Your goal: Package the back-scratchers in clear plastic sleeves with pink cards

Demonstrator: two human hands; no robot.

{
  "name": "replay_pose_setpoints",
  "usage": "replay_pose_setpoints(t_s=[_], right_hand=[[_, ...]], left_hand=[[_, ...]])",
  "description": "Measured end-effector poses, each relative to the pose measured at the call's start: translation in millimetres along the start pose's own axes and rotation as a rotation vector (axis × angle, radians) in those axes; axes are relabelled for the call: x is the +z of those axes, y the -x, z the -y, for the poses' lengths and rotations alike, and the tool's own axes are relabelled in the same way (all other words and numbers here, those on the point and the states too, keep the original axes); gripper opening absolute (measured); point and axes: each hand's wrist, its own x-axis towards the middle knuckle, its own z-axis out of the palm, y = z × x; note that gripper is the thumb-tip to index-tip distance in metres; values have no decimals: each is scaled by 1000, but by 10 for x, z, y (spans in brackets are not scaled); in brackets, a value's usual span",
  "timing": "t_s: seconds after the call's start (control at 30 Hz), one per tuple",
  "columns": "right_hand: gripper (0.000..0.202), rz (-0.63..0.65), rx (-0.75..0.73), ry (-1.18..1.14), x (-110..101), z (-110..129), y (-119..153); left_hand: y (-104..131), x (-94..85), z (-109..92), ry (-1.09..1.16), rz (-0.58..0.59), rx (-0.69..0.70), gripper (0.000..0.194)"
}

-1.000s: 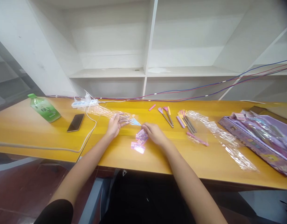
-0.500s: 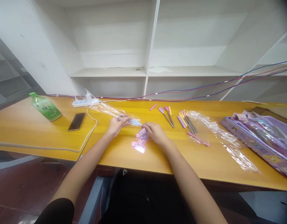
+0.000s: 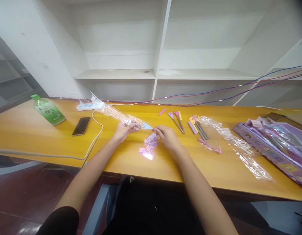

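Note:
A blue claw-shaped back scratcher (image 3: 146,126) lies between my hands, its spread tines toward the left. My right hand (image 3: 167,136) pinches its narrow end; the rest of it is hidden by the fingers. The fingers of my left hand (image 3: 124,132) are closed on a clear plastic sleeve (image 3: 114,113), which trails back to the upper left. Small purple printed cards (image 3: 151,141) lie on the table just below the back scratcher.
Several back scratchers with grey handles (image 3: 202,130) and a pink one in wrapping (image 3: 209,146) lie right. Farther right are empty sleeves (image 3: 241,151) and a purple printed bag (image 3: 263,150). Left stand a phone (image 3: 81,126), green bottle (image 3: 48,111) and power strip (image 3: 88,106).
My right hand has shifted slightly right with the blue back scratcher, and more of its claw now shows beyond my left fingers. My left hand has barely moved.

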Motion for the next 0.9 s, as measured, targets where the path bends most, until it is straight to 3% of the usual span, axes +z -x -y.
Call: replay_pose_setpoints(t_s=[0.27,0.5,0.7,0.9], right_hand=[[33,-15,4,2,-50,33,7],[33,-129,2,22,-104,24,19],[30,-20,-33,26,-26,28,26],[30,-11,-21,14,-9,2,15]], left_hand=[[-4,-12,23,-13,19,-34,44],[-13,-41,30,-16,3,-13,43],[6,-8,9,20,-22,-8,47],[28,17,-47,39,0,-27,46]])
